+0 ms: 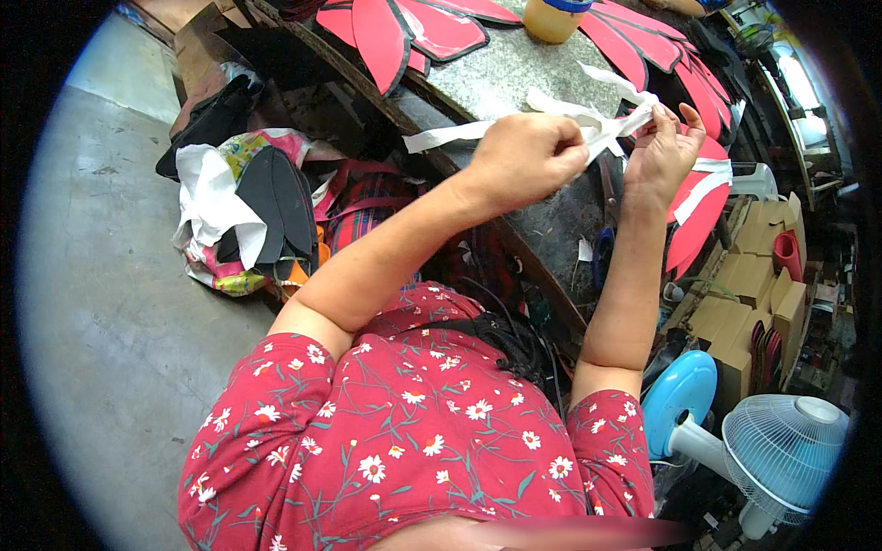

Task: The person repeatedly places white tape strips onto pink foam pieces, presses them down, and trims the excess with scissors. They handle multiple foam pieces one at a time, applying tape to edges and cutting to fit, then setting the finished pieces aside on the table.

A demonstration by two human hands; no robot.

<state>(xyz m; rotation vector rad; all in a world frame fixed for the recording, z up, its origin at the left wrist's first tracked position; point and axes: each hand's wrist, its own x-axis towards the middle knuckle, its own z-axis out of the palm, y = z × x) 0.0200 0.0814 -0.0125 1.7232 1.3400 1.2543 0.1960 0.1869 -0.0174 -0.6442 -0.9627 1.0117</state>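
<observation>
Above the worktable (505, 78), both my hands are closed on white strips (602, 129) of thin, soft material. My left hand (528, 163) is in a fist, and one strip end trails out to its left. My right hand (660, 154) pinches the bunched strips between thumb and forefinger, its other fingers partly raised. Below the hands lie scissors with a blue handle (603, 253), partly hidden by my right forearm. Red, black-edged petal-shaped pieces (384, 41) are on the table's far side. More white strips (703, 193) rest on a red piece at the right.
A jar (553, 22) of yellowish stuff with a blue lid stands at the table's far side. Left of the table, a bag holds black pieces (276, 202) and white cloth (213, 195). Cardboard boxes (735, 294) and a blue-and-white fan (781, 450) are at the right.
</observation>
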